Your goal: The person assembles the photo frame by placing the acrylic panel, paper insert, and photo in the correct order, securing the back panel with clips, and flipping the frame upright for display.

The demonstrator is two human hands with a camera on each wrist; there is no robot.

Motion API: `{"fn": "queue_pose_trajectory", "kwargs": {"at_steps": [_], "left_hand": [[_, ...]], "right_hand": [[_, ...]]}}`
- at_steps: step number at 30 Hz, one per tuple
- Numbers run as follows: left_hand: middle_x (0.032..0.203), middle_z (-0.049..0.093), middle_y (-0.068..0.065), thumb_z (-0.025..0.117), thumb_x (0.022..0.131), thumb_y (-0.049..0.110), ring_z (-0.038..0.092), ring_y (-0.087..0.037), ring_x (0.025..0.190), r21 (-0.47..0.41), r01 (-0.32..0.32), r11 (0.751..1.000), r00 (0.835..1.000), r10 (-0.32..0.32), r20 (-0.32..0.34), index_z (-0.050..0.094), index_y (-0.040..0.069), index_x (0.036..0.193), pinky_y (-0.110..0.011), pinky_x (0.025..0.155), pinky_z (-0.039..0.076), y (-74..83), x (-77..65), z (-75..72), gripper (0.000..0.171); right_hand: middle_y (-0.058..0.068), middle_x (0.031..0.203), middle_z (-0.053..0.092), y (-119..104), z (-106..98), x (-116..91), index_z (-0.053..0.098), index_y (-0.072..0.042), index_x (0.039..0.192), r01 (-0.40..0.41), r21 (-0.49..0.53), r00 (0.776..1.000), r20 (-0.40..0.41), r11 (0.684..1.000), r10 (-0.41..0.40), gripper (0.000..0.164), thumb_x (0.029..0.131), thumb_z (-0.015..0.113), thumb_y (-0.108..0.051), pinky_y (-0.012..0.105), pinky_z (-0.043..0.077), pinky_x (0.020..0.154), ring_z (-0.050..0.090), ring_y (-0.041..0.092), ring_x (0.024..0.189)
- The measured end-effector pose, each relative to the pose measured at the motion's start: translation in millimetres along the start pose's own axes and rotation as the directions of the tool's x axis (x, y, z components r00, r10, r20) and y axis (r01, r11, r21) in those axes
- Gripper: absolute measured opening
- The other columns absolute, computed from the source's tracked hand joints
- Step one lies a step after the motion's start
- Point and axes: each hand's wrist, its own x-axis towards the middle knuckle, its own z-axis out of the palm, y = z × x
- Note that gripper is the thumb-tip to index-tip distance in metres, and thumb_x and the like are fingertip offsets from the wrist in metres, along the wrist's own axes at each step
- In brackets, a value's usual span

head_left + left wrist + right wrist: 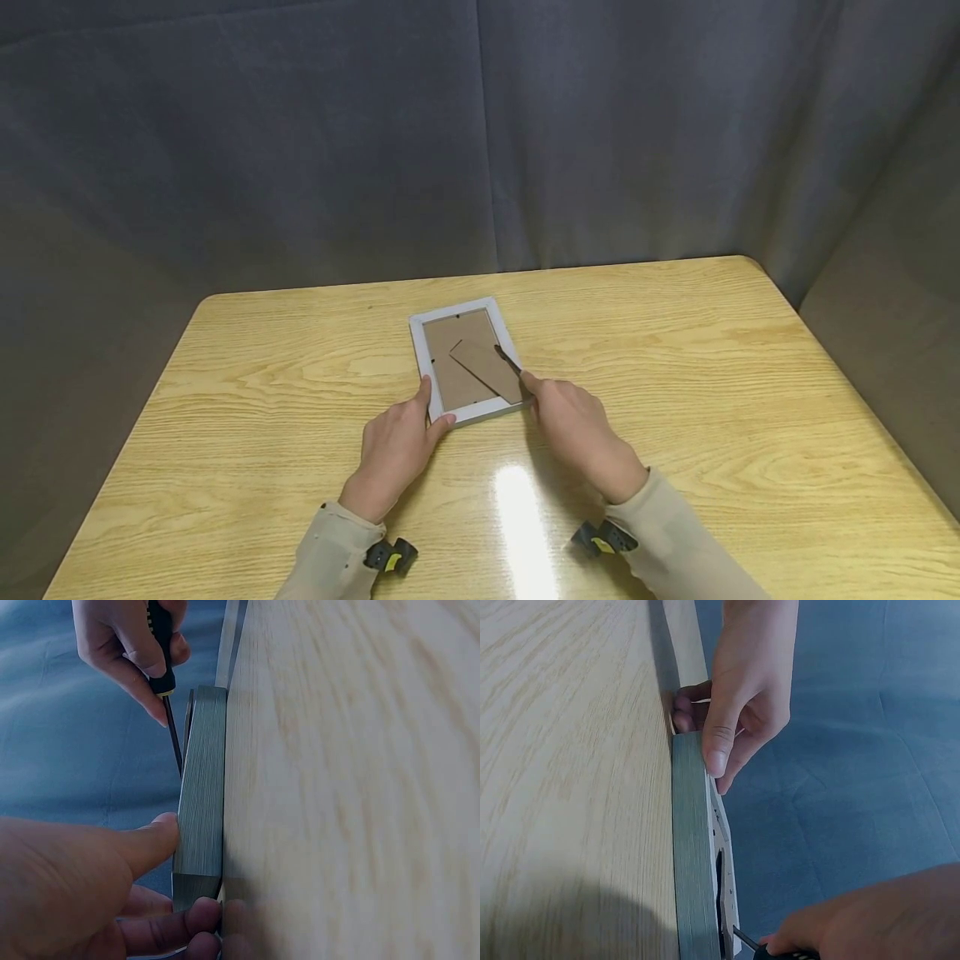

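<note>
Grey frame (468, 362) lies face down near the far edge of the desk (637, 333); left hand (397, 442) pinches its near-left corner, right hand (576, 421) grips a screwdriver (510, 360), apparently prying it open. Next needs gentle leverage.

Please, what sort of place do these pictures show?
Probably an indoor recording workstation: dark fabric curtains surround a wood-grain table at the back and sides, and small black devices are worn at both wrists.
</note>
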Motion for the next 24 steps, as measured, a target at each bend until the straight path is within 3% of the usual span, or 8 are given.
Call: {"fn": "queue_pose_trajectory", "kwargs": {"at_steps": [16,24], "left_hand": [[0.056,0.053,-0.006,0.061,0.085,0.047,0.036,-0.013,0.042,0.006,-0.01,1.0,1.0,0.01,-0.009,0.047,0.001,0.139,-0.03,0.035,0.03,-1.5,-1.6,0.2,0.072],[0.052,0.047,-0.002,0.06,0.085,0.048,0.035,-0.012,0.042,0.007,-0.014,1.0,1.0,0.014,-0.012,0.046,0.002,0.139,-0.03,0.036,0.029,-1.0,-0.6,0.5,0.073]], "right_hand": [[0.011,0.098,0.069,5.4,-0.4,1.4,0.06,-0.014,0.13,-0.021,0.041,1.0,0.002,0.999,0.021,0.044,0.088,0.049,-0.007,0.031,0.035,0.041,0.043,0.019,0.051],[0.007,0.092,0.066,9.4,-8.5,1.5,0.062,-0.017,0.128,-0.013,0.075,1.0,-0.021,0.997,0.014,0.043,0.089,0.047,-0.008,0.031,0.034,0.043,0.042,0.018,0.053]]}}
